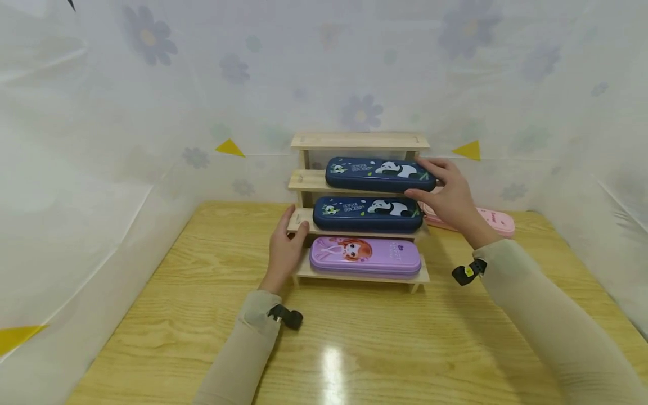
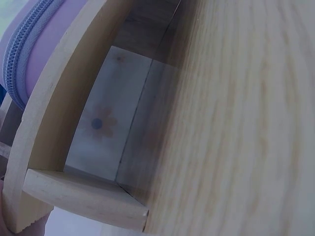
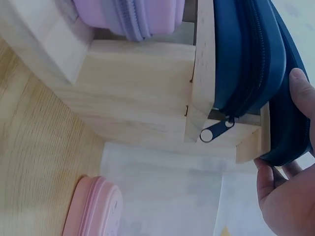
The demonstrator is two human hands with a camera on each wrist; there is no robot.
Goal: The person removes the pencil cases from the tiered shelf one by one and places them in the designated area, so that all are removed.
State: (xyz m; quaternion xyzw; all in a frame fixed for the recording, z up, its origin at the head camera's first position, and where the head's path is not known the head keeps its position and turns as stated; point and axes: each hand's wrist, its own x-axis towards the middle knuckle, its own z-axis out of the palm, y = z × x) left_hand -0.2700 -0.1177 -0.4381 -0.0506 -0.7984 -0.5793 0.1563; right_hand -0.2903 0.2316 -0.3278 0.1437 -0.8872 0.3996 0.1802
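On a stepped wooden rack [image 1: 361,139] lie three zippered pencil cases. My right hand [image 1: 452,194] pinches the right end of the upper dark blue panda pencil case [image 1: 379,175], which sits on the second shelf from the top. In the right wrist view the thumb is on one face of that case and fingers are at its lower end. One shelf below lies another blue panda case [image 1: 364,215]. The lowest shelf bears a purple case with a girl's picture [image 1: 364,257]. My left hand [image 1: 286,247] grips the rack's left side, its thumb by a shelf end.
A pink case [image 1: 498,222] lies on the wood-grain table [image 1: 202,315], behind my right wrist and right of the rack. White flowered sheeting [image 1: 304,73] stands behind and at both sides, with yellow triangles [image 1: 468,150] on it. The rack's top shelf stands above the cases.
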